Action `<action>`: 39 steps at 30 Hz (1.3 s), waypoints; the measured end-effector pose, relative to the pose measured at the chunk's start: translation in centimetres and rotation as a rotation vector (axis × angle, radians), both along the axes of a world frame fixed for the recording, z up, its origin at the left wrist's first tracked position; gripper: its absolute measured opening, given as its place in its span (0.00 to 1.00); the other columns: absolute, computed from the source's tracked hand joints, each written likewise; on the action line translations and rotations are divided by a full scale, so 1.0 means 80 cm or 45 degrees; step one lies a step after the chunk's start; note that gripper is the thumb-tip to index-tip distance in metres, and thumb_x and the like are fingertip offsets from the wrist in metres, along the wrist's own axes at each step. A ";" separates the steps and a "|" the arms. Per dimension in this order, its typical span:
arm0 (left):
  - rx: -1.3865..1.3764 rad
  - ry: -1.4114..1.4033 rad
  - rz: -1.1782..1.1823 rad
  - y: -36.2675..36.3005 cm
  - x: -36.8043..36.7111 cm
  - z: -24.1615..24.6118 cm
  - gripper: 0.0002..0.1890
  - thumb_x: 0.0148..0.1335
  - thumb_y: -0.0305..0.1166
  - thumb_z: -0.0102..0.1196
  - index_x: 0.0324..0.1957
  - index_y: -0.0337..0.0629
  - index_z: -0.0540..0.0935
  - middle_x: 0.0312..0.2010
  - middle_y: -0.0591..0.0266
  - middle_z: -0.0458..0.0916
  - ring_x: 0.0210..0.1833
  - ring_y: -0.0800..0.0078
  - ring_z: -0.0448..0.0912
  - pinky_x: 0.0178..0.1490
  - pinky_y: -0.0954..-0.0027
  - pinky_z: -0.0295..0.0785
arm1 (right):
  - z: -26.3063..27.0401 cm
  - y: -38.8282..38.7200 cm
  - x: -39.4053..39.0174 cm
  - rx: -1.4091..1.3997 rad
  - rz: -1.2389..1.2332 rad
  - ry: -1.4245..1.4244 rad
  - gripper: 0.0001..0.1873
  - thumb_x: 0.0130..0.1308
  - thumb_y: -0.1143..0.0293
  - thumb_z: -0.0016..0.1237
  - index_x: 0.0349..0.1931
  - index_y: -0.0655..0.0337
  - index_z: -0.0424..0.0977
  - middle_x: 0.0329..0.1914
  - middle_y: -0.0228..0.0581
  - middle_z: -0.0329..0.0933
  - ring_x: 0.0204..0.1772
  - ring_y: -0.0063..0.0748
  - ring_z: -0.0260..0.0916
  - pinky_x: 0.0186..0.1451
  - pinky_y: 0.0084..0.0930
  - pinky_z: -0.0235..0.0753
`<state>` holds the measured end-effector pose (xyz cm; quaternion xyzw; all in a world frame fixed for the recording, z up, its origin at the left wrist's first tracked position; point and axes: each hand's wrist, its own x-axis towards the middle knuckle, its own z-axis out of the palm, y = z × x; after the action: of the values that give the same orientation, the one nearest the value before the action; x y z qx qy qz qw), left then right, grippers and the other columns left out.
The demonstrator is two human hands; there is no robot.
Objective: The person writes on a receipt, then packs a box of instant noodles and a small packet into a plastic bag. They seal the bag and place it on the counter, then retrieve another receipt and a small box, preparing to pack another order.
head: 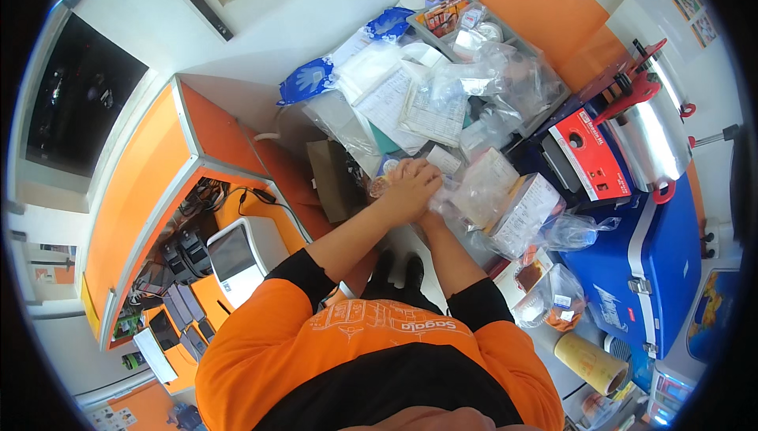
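Observation:
My left hand (416,179) lies over my right hand (424,217), and the two overlap above the near edge of a cluttered counter. My left fingers are bent, but what lies beneath them is hidden. Only the wrist and a small part of my right hand show below the left. A crumpled clear plastic bag (441,194) touches or lies just beside the hands on the right. To the left, small round plastic-wrapped items (379,187) sit close to my left hand. Beyond the hands are a small printed slip (444,159) and written paper pads (435,112).
A grey divided crate (542,114) with plastic-wrapped goods stands at the back. To the right are a paper-covered box (527,212), a red-and-blue cup sealer box (592,152) and a blue cooler (639,283). An open cardboard box (331,179) and a white touchscreen terminal (246,256) are left.

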<state>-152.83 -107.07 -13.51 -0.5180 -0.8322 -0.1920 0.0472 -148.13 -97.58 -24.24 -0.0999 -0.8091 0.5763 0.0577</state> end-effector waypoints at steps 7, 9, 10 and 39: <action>0.398 -0.628 0.119 -0.062 -0.024 -0.042 0.49 0.49 0.40 0.70 0.73 0.41 0.62 0.75 0.48 0.59 0.79 0.45 0.53 0.78 0.50 0.50 | 0.029 -0.011 -0.010 -0.191 -0.191 -0.226 0.22 0.72 0.58 0.50 0.57 0.65 0.77 0.61 0.47 0.77 0.66 0.43 0.71 0.73 0.48 0.61; 0.072 -0.433 0.068 -0.057 -0.030 -0.064 0.47 0.53 0.42 0.67 0.74 0.45 0.61 0.78 0.50 0.54 0.81 0.45 0.48 0.79 0.48 0.47 | 0.016 -0.023 -0.021 0.039 -0.233 -0.022 0.20 0.73 0.63 0.46 0.58 0.67 0.76 0.63 0.56 0.74 0.71 0.51 0.64 0.76 0.50 0.55; -0.048 -0.305 0.050 -0.053 -0.032 -0.078 0.46 0.55 0.44 0.66 0.75 0.46 0.60 0.79 0.50 0.52 0.82 0.45 0.46 0.80 0.47 0.46 | 0.007 -0.027 -0.022 0.428 -0.184 0.219 0.22 0.75 0.63 0.43 0.61 0.69 0.72 0.65 0.58 0.71 0.71 0.56 0.62 0.76 0.49 0.56; 0.585 -1.047 0.241 -0.034 -0.039 -0.087 0.12 0.58 0.27 0.64 0.40 0.41 0.74 0.37 0.53 0.79 0.38 0.55 0.80 0.42 0.62 0.74 | 0.108 -0.014 0.078 -0.222 0.234 0.421 0.48 0.61 0.72 0.60 0.77 0.66 0.46 0.75 0.62 0.56 0.76 0.66 0.57 0.77 0.43 0.59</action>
<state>-155.93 -109.82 -20.48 -0.2971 -0.7613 -0.5549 -0.1554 -141.89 -98.68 -15.64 0.0658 -0.7413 0.6556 0.1280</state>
